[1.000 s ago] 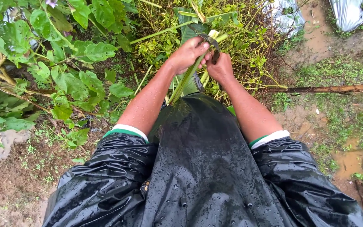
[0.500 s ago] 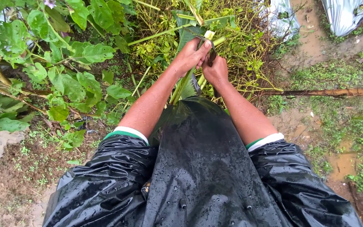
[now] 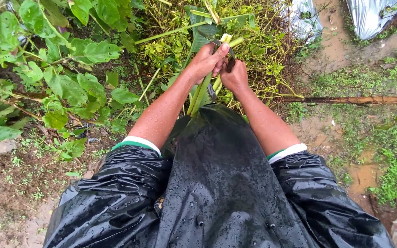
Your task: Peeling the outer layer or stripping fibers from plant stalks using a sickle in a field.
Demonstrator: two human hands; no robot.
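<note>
A bundle of long green stalks [image 3: 201,94] runs from my lap up into my hands, its pale cut ends [image 3: 226,38] showing above my fingers. My left hand [image 3: 206,60] is wrapped around the upper part of the stalks. My right hand [image 3: 234,76] is closed on a dark-handled knife [image 3: 230,61], whose thin blade lies across the stalks just under the cut ends. Both forearms are bare and wet. I wear a wet black raincoat [image 3: 221,193] with white and green cuffs.
Broad-leafed green plants [image 3: 65,69] fill the left. A heap of yellow-green cut vines [image 3: 258,41] lies behind my hands. A brown pole [image 3: 359,99] lies on muddy ground at right. Grey plastic sheets [image 3: 368,16] sit at the top right.
My hands have stayed together on the stalks. The left thumb now presses nearer the cut ends, and the knife has shifted slightly against them.
</note>
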